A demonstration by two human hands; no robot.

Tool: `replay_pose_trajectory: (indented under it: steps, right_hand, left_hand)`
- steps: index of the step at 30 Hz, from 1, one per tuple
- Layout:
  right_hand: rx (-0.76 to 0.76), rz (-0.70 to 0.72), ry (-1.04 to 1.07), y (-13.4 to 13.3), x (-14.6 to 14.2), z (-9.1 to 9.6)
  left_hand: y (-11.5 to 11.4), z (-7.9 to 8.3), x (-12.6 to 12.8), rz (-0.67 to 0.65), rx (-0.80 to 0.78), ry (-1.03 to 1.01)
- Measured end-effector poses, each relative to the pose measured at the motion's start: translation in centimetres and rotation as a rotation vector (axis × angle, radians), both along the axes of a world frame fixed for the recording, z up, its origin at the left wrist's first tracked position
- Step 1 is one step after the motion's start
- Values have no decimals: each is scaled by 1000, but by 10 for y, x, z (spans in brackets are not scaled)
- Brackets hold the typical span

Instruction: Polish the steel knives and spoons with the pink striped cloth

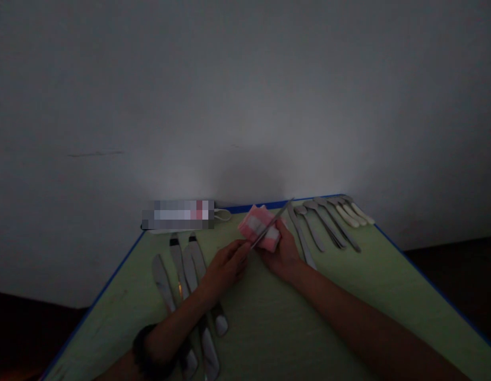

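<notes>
My left hand (228, 262) is closed on the near end of a thin metal table knife (277, 216), seen nearly edge-on and pointing up to the right. Under and behind the knife, my right hand (285, 253) is closed around a folded pink-and-white checked cloth (251, 221). The knife lies across the cloth; whether the right fingers also press on it is hidden. Several table knives (161, 275) are spread beneath and beside my left forearm, partly covered by it. Just right of my right hand lies another long metal knife (301, 235).
At the right, spoons and other metal cutlery (328, 225) lie in a row, then several pieces with cream handles (350, 214). A blurred-out packet (179, 216) with a white cord loop (223, 214) sits at the back left. The green table (265, 328) has a blue edge against a grey wall.
</notes>
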State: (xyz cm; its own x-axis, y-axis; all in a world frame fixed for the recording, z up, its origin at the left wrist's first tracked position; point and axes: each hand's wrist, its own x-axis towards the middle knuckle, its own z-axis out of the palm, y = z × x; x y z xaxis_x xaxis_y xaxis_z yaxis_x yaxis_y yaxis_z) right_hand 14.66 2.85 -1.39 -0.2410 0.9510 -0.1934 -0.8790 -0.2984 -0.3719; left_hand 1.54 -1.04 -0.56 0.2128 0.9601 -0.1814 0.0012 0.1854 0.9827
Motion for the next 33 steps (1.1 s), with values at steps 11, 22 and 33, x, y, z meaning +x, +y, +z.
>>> replay_pose_trajectory:
  steps: [11, 22, 33]
  right_hand:
    - [5, 5, -41, -4, -2, 5]
    - [7, 60, -46, 0, -2, -3]
    - [-26, 88, -47, 1, -1, -4]
  left_hand:
    - [0, -6, -3, -160, 48, 74]
    - [1, -13, -4, -158, 16, 21]
    - [-1, -6, -6, -159, 69, 144]
